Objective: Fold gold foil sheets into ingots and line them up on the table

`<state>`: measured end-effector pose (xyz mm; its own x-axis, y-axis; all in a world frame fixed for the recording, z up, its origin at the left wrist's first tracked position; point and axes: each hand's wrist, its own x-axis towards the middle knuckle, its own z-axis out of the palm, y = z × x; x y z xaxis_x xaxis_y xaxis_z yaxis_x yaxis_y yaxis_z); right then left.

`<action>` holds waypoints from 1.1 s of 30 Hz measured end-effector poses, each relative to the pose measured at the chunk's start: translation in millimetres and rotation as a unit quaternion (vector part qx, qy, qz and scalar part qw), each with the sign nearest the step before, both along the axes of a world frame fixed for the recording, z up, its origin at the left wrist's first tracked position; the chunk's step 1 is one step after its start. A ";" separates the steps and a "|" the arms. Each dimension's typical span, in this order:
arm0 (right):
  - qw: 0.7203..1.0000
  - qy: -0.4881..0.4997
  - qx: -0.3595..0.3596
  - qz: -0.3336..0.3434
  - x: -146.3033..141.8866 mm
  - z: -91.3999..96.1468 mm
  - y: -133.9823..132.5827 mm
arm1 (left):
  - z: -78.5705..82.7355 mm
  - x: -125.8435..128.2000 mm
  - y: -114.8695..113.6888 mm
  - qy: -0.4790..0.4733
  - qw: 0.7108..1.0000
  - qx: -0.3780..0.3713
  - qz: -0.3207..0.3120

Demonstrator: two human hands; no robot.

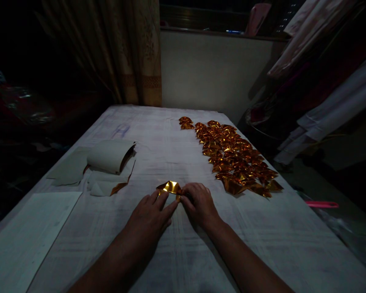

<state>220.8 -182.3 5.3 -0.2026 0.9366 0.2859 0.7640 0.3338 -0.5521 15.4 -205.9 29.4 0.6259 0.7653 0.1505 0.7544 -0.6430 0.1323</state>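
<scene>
A small piece of gold foil paper (171, 188) lies on the white cloth-covered table (262, 236), partly folded. My left hand (151, 217) rests on the cloth with its fingers stretched toward the foil, fingertips touching its near edge. My right hand (198, 203) is curled, its fingers pinching the foil's right corner. Both forearms reach in from the bottom of the view.
Several folded gold foil pieces (234, 158) lie in a long heap at the right. Curled sheets of paper with gold backing (110, 160) sit at the left, a flat white sheet (27, 240) nearer. Curtain and wall stand behind; clothes hang at the right.
</scene>
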 end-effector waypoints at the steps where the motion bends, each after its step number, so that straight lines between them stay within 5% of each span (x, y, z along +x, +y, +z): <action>1: 1.000 -0.001 0.002 0.001 0.0 -0.2 -0.1 | 0.3 0.3 -0.2 0.006 1.000 -0.002 0.003; 20: 1.000 -0.008 -0.002 -0.024 -4.2 -0.7 1.3 | 2.8 3.3 1.2 0.021 1.000 0.000 0.006; 33: 1.000 0.001 0.012 0.019 -1.3 -0.1 -1.0 | 4.4 4.0 5.1 0.048 0.999 0.011 -0.007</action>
<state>219.5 -183.3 5.2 -0.2381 0.9208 0.3089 0.7496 0.3765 -0.5444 19.3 -200.8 33.8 0.6483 0.7538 0.1070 0.7542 -0.6551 0.0453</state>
